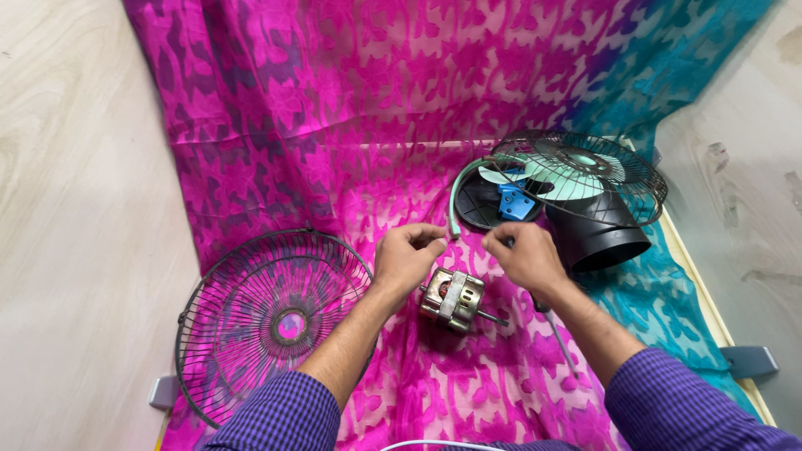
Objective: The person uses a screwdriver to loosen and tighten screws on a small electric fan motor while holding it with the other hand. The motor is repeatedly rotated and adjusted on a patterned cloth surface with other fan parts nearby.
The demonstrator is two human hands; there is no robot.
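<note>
Over a table [756, 334] draped in pink-and-teal cloth [334, 108] between pale walls, the left hand [407, 255] is pinching a pale green cable [455, 196], the right hand [528, 257] closing on a half-hidden screwdriver [553, 326], both above the motor [452, 299], fan grilles left and far right.

- The motor [454, 299] is showing bare, shiny metal with a steel shaft.
- The wire guard [267, 313] is looking like thin dark metal, matt.
- The black housing [597, 230] is gleaming as smooth, glossy plastic.
- The cloth [351, 108] is lying as thin woven fabric, pink and teal, softly creased.
- The sleeves [280, 413] are showing checked purple cotton-like weave.
- The side panels [75, 167] are appearing as pale, smooth wood grain.
</note>
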